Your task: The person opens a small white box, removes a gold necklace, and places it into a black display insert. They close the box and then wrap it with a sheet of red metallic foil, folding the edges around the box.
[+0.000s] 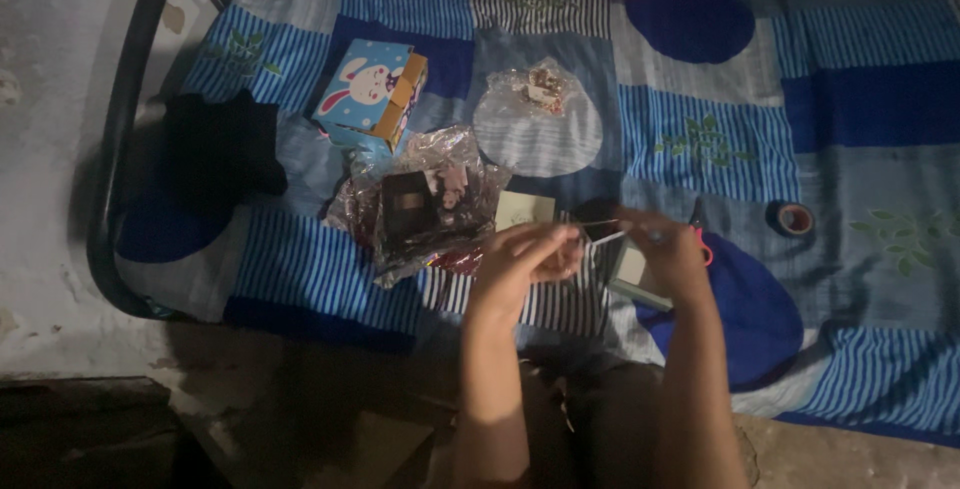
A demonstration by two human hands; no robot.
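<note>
Two hands are held close together above the near edge of a bed point(860, 109) covered with a blue patchwork sheet. A thin pale strip point(605, 237) is stretched between them: one end is pinched by the fingertips of the left hand point(525, 259), the other by the curled fingers of the right hand point(668, 249). What the strip is made of cannot be told in the dim light. Just beneath the right hand a small flat card with a dark rim point(632, 274) is seen, and something pink point(706, 247) is partly hidden behind that hand.

To the left of the hands a crumpled clear plastic wrapper point(420, 199) is spread out, with a dark square box point(407, 204) lying in it. A pale green square card point(524, 209) is placed just beside the wrapper. Farther back, a light blue carton printed with a white rabbit and edged in orange point(370, 94) is set at a tilt. A small clear bag with brown and white pieces point(540, 87) lies near the middle of the bed. A dark roll of tape point(795, 219) rests well to the right, and a black cloth point(220, 144) is bunched at the left edge.
</note>
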